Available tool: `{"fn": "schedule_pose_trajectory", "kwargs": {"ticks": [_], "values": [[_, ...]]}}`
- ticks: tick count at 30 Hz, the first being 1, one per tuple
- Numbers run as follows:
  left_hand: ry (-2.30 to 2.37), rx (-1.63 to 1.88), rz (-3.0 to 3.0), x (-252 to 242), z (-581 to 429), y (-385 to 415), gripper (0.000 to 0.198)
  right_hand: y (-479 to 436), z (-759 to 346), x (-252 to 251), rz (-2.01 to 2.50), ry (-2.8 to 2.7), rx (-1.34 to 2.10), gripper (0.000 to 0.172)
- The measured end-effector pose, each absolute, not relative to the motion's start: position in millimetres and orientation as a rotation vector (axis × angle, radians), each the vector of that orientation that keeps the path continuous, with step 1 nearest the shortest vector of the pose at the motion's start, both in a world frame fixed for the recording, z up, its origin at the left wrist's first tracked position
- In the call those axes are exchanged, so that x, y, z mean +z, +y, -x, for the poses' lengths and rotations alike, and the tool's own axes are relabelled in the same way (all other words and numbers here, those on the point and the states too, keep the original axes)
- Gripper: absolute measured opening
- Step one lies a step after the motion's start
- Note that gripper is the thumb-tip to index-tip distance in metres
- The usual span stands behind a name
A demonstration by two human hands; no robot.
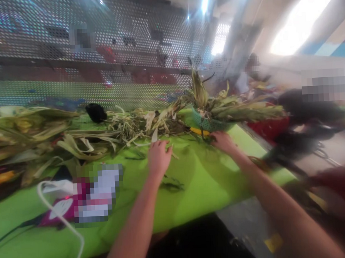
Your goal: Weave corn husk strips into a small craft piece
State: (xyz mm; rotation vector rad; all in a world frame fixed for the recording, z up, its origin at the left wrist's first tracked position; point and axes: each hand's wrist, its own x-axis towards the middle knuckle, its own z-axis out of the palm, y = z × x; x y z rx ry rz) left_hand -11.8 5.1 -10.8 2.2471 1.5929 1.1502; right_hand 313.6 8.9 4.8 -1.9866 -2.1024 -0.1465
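Observation:
My left hand (159, 156) is over the green tabletop, fingers curled and pressed together. A pale strip of dry corn husk (154, 136) shows at its fingertips; whether the fingers hold it, I cannot make out. Farther right, my right hand (223, 141) reaches to the end of a yellow-handled tool (200, 131) beside a green perforated basket (208, 123). Its fingers are blurred, and their grip on the tool is unclear. Husks and dried leaves (241, 109) spill over the basket's rim. Dark green scraps (172, 184) lie between my arms.
A heap of dry husks (83, 143) spreads along the back left of the green table (190, 205). A black object (96, 112) rests among them. At left are a magenta power strip (59, 210) and a white cable (78, 234). Behind stands a perforated metal screen (145, 49); people are blurred at right.

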Motion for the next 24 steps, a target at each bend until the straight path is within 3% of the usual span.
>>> {"fn": "schedule_pose_trajectory", "kwargs": {"ticks": [6, 11, 14, 17, 21, 24], "values": [[1.507, 1.280, -2.144, 1.6, 9.2, -0.2, 0.021, -2.8, -319.5, 13.4, 1.894, -1.857, 0.043, 0.030], [1.231, 1.413, -1.952, 14.5, 6.8, -9.3, 0.023, -20.1, -296.5, 35.2, 1.497, -1.607, 0.480, 0.049], [0.985, 1.335, -1.726, 18.4, 2.6, -16.9, 0.029, -28.6, -265.6, 46.9, 1.423, -1.636, 0.546, 0.050], [0.794, 1.161, -1.550, 17.0, -3.8, -20.9, 0.037, -34.1, -227.6, 52.8, 1.369, -1.778, 0.411, 0.043], [0.692, 1.127, -1.439, 8.4, -10.8, -15.9, 0.045, -38.2, -179.7, 49.9, 1.383, -1.993, -0.068, 0.030], [0.656, 1.188, -1.341, 4.2, -10.9, -10.4, 0.040, -39.1, -157.7, 42.3, 1.358, -2.025, -0.147, 0.034]]}}
